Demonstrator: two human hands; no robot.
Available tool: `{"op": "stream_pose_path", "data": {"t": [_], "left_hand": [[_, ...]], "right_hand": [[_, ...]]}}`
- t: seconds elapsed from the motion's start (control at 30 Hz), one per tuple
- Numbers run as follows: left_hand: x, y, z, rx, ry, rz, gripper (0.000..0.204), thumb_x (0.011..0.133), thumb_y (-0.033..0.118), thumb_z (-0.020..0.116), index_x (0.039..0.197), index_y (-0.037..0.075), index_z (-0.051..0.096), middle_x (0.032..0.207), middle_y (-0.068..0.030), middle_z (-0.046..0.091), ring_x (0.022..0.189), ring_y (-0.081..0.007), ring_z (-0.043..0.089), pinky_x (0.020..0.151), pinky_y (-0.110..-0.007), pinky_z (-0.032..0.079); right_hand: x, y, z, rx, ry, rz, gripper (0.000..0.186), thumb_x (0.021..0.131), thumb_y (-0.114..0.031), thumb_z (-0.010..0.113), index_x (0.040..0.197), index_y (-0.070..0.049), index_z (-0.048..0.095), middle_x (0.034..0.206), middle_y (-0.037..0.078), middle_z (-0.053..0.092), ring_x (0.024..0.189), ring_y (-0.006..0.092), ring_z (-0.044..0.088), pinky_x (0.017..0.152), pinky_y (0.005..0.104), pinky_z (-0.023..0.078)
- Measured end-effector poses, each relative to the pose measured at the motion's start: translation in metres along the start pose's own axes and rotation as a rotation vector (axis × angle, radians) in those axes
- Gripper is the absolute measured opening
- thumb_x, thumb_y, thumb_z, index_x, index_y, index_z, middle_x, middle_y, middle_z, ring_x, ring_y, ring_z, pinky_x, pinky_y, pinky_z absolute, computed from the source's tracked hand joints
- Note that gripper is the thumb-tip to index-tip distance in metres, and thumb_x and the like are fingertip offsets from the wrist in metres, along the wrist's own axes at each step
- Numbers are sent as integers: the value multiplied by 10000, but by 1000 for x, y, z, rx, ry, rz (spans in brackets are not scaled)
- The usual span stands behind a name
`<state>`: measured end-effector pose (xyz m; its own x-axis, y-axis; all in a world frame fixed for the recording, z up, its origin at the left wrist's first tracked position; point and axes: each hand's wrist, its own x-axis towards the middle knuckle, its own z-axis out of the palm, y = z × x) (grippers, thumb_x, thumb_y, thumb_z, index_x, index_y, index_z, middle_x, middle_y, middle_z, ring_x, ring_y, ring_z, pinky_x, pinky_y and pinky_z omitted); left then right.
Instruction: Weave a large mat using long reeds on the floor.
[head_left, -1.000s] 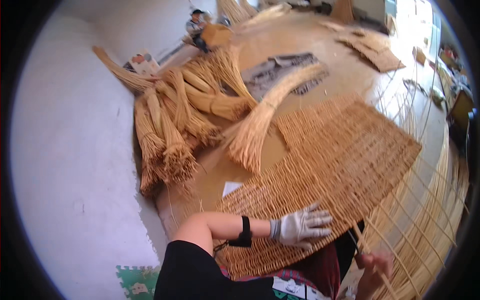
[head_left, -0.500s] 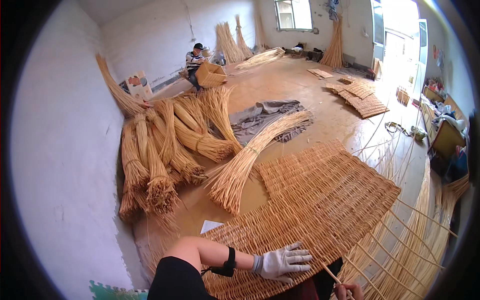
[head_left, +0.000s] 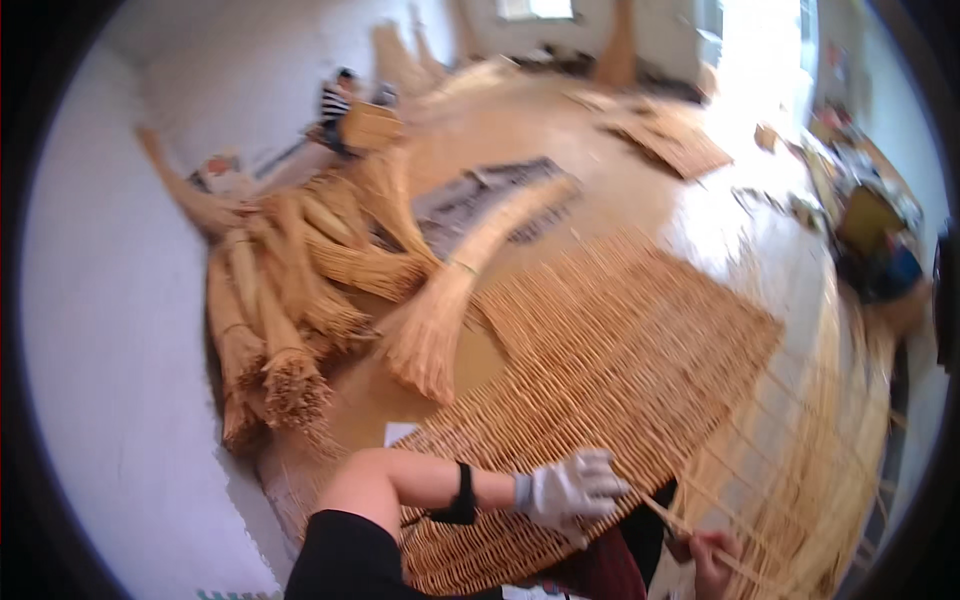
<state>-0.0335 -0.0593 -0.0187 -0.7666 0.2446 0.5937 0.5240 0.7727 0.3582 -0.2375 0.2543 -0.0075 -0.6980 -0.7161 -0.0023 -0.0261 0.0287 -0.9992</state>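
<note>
A large woven wicker panel (head_left: 610, 340) lies across my lap and stretches away over the floor. My left hand (head_left: 575, 492), in a whitish glove, lies on its near part with the fingers stretched out over the weave. From the panel's right edge stick out several thin bare rods. My right hand (head_left: 712, 562), without a glove, has its fingers closed around one wicker rod (head_left: 670, 517) that comes from the panel's near right corner. Motion blurs the right fingers somewhat.
Tied willow bundles (head_left: 290, 370) lie along the left wall, with a loose bundle (head_left: 440, 310) beside a grey cloth (head_left: 455, 200). Long loose rods (head_left: 810, 440) cover the right floor. A seated person (head_left: 338, 105) holds a basket (head_left: 370, 128); flat woven panels (head_left: 670, 145) lie farther back.
The view has tilted, so most of the room has shifted left and up, and is blurred. My right hand shows more fully, with the rod still in it. My left hand stays on the panel.
</note>
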Motion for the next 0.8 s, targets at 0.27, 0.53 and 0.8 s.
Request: {"op": "stream_pose_path", "data": {"t": [0.27, 0.53, 0.8], "left_hand": [[11, 0, 11, 199, -182, -378, 939, 758, 726, 787, 1475, 146, 613, 1477, -135, 606, 1447, -377, 508, 1299, -603, 210], [28, 1, 11, 149, -232, -322, 946, 786, 704, 773, 1551, 189, 560, 1616, -117, 494, 1563, -377, 349, 1306, -629, 140], [24, -6, 16, 112, -327, -315, 1006, 780, 755, 731, 1555, 140, 545, 1651, -124, 452, 1631, -394, 183, 1301, -673, 45]], "right_hand": [[-16, -13, -15, -183, -31, 75, 103, 979, -61, 758, 1060, 2, 763, 1018, 96, 777, 952, 161, 727, 855, 300, 561], [2, -39, 10, 98, -5, 254, 202, 1068, -171, 655, 1103, 9, 740, 1064, 110, 737, 927, 157, 705, 793, 287, 575], [20, -49, 25, -327, -308, 260, 403, 1076, -201, 461, 1358, -51, 707, 871, 120, 739, 708, 216, 720, 683, 347, 583]]}}
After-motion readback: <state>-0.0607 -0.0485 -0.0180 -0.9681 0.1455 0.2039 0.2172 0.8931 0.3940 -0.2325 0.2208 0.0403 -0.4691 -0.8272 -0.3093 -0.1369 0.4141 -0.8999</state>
